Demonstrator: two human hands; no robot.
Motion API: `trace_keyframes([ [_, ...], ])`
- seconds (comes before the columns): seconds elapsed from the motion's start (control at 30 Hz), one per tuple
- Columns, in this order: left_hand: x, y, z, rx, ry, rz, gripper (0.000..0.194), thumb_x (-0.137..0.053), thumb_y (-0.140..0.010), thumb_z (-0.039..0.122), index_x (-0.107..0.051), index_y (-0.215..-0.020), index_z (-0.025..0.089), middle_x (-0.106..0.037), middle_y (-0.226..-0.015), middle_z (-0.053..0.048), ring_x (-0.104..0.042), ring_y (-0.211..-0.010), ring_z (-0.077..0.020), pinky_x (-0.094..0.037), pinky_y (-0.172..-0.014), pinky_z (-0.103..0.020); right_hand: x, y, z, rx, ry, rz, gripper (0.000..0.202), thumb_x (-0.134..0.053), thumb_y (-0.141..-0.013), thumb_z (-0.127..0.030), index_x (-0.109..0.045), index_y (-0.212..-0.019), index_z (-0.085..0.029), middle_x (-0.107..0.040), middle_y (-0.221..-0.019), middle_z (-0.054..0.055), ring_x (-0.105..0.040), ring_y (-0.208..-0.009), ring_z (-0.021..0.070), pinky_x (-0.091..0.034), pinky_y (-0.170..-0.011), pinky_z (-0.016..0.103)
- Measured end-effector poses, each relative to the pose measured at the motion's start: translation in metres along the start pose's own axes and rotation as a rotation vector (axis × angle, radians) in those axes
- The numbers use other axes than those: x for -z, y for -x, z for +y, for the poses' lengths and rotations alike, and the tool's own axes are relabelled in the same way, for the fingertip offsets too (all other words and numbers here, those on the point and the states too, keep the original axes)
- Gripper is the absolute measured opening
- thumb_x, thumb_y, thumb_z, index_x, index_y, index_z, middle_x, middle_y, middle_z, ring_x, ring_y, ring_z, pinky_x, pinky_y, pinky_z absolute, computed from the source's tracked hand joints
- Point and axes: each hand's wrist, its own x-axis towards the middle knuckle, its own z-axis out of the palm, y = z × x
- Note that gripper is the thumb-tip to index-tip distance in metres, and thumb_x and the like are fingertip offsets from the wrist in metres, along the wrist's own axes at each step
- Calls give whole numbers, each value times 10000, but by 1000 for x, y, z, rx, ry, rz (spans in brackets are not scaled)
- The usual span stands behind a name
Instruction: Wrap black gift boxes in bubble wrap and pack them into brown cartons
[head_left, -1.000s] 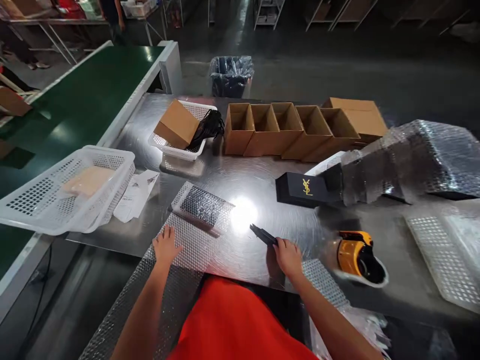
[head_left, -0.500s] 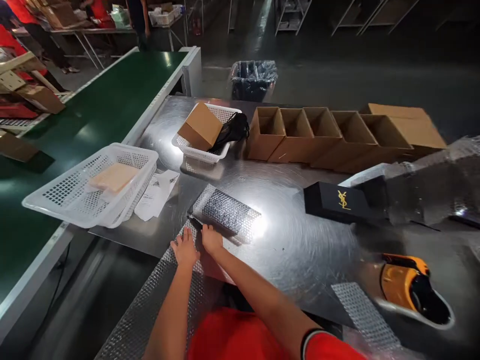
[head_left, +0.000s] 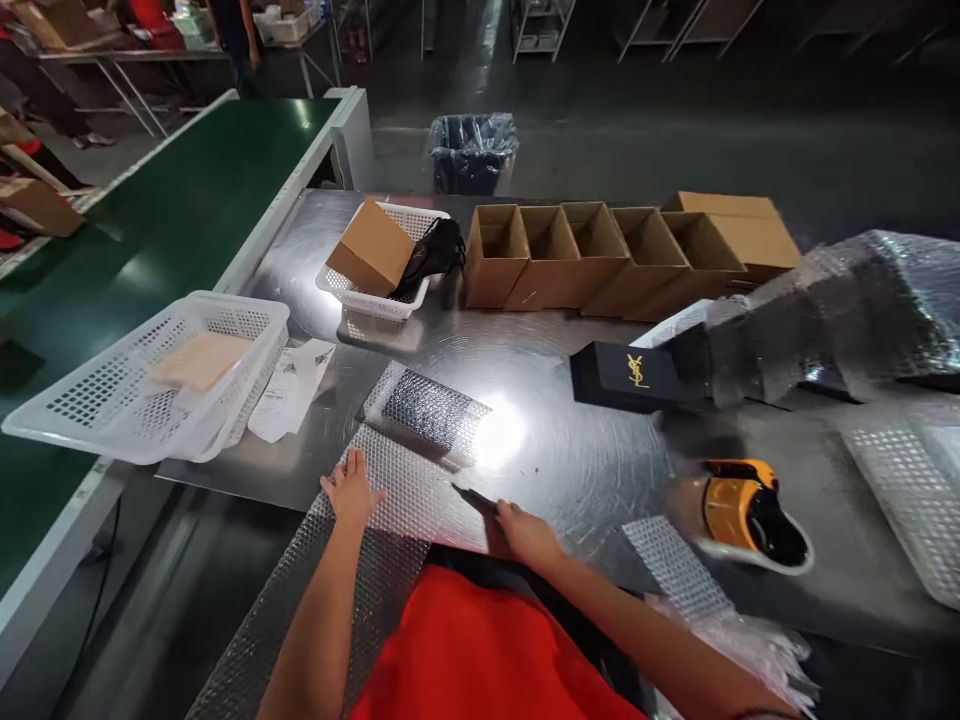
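My left hand [head_left: 352, 490] lies open, fingers spread, on a sheet of bubble wrap [head_left: 401, 490] that runs over the table's front edge down to the lower left. A slim, dark, pointed cutting tool [head_left: 475, 499] is in my closed right hand [head_left: 529, 535], its tip toward the left over the sheet's right side. Whether it is a knife or closed scissors, I cannot tell. Just beyond both hands lies a dark box wrapped in bubble wrap [head_left: 435, 410], resting on the metal table.
White baskets [head_left: 262, 330] and a paper slip [head_left: 289, 390] are at left by a green conveyor [head_left: 187, 190]. Open cartons [head_left: 495, 285] stand along the back. A black box [head_left: 622, 378], more bubble wrap [head_left: 765, 330] and an orange-and-black tape dispenser [head_left: 739, 510] are at right.
My right hand has moved right, from beside the wrapped box's near left corner, bringing the dark tool along. My left hand stays on the sheet. The view has shifted slightly right.
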Motion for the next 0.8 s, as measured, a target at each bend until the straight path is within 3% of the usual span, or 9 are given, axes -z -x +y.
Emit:
trace_keyframes([
  [0.13, -8, 5, -8, -16, -88, 77, 815, -629, -775, 445, -324, -1498, 224, -221, -1604, -136, -322, -1390, -394, -237, -1105, -635, -25, 96, 163, -177, -61, 166, 331, -363, -896, -311, -655, -1054, -311, -687, -1007, 158, -685, -792, 296, -512, -656, 428],
  [0.17, -10, 7, -9, 2, -108, 104, 771, -625, -780, 421, -377, -1471, 187, -237, -1595, -164, -317, -1392, -397, -239, -1105, -628, -26, 101, 184, -195, -54, 239, 346, -364, -893, -322, -646, -1092, -294, -677, -1014, 167, -678, -808, 306, -515, -685, 447],
  [0.23, -12, 12, -6, 66, -113, 151, 632, -587, -806, 390, -506, -1370, 117, -285, -1563, -219, -335, -1377, -413, -255, -1094, -623, -19, 88, 191, -221, -24, 316, 395, -355, -900, -300, -620, -1175, -203, -659, -1000, 205, -659, -830, 318, -508, -730, 469],
  [0.33, -16, 14, 0, 160, -45, 167, 520, -514, -850, 395, -580, -1265, 89, -359, -1517, -245, -428, -1312, -406, -305, -1066, -611, 5, 31, 136, -354, 88, 426, 443, -356, -904, -225, -569, -1249, -46, -627, -1018, 289, -612, -972, 382, -473, -794, 542],
  [0.4, -19, 17, -1, 186, 23, 154, 545, -499, -861, 404, -534, -1310, 99, -345, -1529, -232, -409, -1335, -394, -323, -1056, -619, 27, -11, 82, -368, 145, 570, 471, -378, -922, -253, -529, -1307, -25, -558, -1214, 322, -504, -1186, 426, -409, -906, 611],
  [0.47, -20, 23, -9, 205, 92, 156, 559, -484, -871, 406, -492, -1350, 116, -322, -1548, -213, -343, -1387, -388, -323, -1050, -646, 53, -46, 29, -139, 147, 608, 501, -406, -945, -315, -497, -1366, -60, -467, -1373, 296, -383, -1320, 415, -340, -1010, 603],
  [0.57, -16, 41, -26, 358, 241, 222, 518, -534, -839, 351, -525, -1303, 121, -382, -1509, -229, -363, -1370, -415, -310, -1030, -697, 90, -83, -32, 410, 159, 456, 501, -539, -908, -392, -501, -1392, -268, -331, -1546, 135, -237, -1415, 388, -202, -1104, 607],
  [0.67, -8, 49, -19, 500, 343, 304, 470, -512, -839, 249, -525, -1279, 82, -430, -1443, -280, -434, -1317, -414, -392, -990, -641, 116, -107, -63, 632, 186, 229, 508, -644, -850, -347, -535, -1346, -324, -341, -1547, 102, -280, -1391, 375, -216, -1083, 619],
  [0.8, -11, 16, 47, 413, 515, 273, 339, -517, -887, 246, -590, -1197, 127, -621, -1230, -153, -569, -1178, -255, -491, -944, -392, 128, -120, -70, 631, 198, 140, 548, -680, -831, -353, -518, -1354, -328, -361, -1526, 132, -314, -1361, 379, -274, -1030, 636],
])
